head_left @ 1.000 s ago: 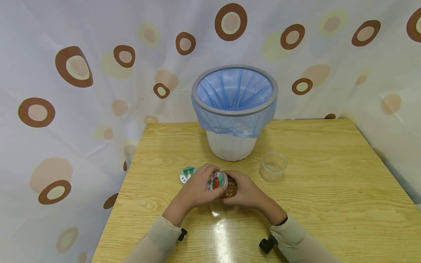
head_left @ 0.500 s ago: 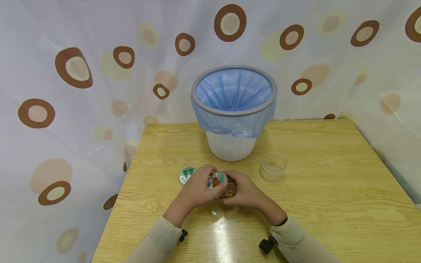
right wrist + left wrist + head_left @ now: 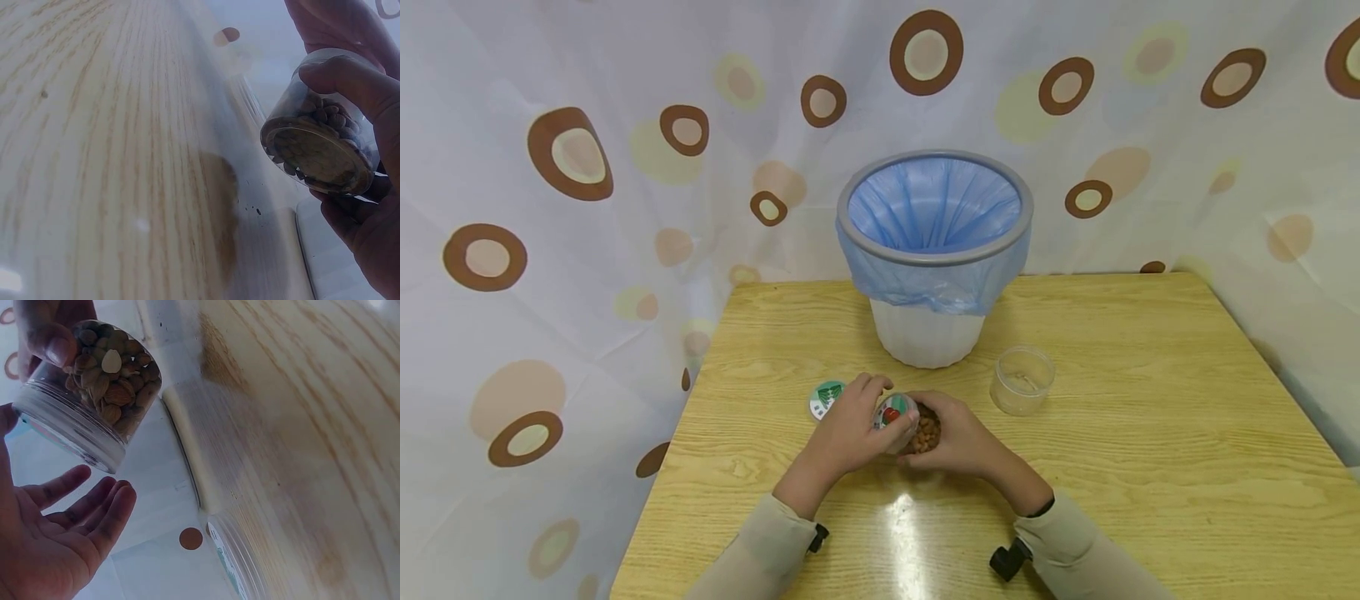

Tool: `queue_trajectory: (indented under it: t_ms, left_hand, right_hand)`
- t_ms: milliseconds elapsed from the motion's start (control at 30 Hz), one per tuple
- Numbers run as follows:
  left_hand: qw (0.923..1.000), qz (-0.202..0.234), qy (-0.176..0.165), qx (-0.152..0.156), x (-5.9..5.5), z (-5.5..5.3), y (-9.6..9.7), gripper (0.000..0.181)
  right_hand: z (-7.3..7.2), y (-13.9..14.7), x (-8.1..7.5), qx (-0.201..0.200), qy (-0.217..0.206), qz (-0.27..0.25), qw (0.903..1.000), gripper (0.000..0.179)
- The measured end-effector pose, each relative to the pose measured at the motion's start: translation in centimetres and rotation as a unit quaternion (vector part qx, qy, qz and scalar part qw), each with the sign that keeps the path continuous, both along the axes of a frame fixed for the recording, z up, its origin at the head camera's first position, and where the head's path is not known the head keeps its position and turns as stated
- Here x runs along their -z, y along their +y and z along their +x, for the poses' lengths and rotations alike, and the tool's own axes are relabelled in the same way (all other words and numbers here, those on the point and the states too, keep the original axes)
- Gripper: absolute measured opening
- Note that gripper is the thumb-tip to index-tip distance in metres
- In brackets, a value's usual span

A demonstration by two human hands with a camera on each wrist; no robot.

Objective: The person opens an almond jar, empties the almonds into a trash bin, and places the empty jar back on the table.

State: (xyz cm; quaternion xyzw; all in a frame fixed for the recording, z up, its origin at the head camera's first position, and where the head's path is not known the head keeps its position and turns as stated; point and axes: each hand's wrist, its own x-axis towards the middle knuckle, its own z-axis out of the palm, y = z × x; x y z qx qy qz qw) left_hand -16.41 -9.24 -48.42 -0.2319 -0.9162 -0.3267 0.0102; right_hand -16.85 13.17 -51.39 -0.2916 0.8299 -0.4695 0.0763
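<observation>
A clear plastic jar (image 3: 927, 431) of almonds is held tilted above the table by my right hand (image 3: 964, 433), whose thumb and fingers curl round its sides. Its screw lid (image 3: 72, 434), with a red and green printed top, faces my left hand (image 3: 847, 429). In the left wrist view, the left hand's fingers (image 3: 103, 512) are spread and apart from the lid, while the thumb is at the lid's edge. The right wrist view shows the jar's base (image 3: 319, 156) with almonds behind it. A loose lid with a green print (image 3: 826, 399) lies beside the left hand, partly hidden by it.
At the back of the wooden table (image 3: 1112, 467) stands a white bin (image 3: 925, 333) with a grey rim and a blue liner. A clear round tub (image 3: 1022, 381) with small bits inside stands right of the hands. A patterned cloth (image 3: 662, 208) hangs behind.
My left fingers have loosened and lifted off the lid, and the hand has turned slightly. The right hand keeps its grip on the jar, almost unmoved.
</observation>
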Motion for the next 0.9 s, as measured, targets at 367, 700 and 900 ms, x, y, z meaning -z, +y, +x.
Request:
queue_trajectory:
  t_ms: [367,700,900]
  left_hand:
    - [0.9983,0.027,0.003,0.051,0.14,-0.04,-0.06,0.054]
    - [0.9920,0.049,-0.005,0.116,0.32,-0.17,-0.63,0.074]
    - [0.9906,0.046,-0.013,0.128,0.27,-0.28,-0.60,0.076]
  right_hand:
    - [-0.06,0.05,0.12,-0.004,0.009,-0.005,0.9999,0.080]
    - [-0.04,0.23,0.25,0.003,0.029,0.010,0.9995,0.084]
    - [-0.12,0.26,0.40,0.003,0.021,0.007,0.9997,0.084]
